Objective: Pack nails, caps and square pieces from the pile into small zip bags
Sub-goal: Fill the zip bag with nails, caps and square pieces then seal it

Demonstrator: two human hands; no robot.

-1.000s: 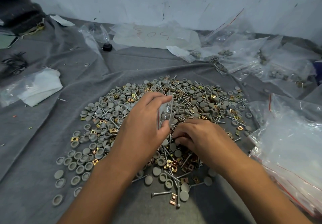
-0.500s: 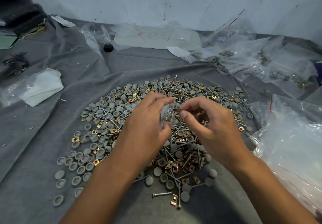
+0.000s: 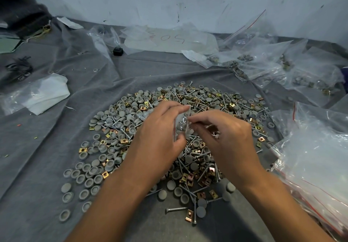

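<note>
Centre frame, above the pile [image 3: 131, 128]: small zip bag [image 3: 181, 127] pinched upright in left hand [image 3: 160, 138] for filling from above, right hand [image 3: 222, 138] curled at its mouth, contents hidden.

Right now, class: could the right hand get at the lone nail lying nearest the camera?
Probably yes. The right hand is at the small bag, but nothing lies over the nail on the cloth.
</note>
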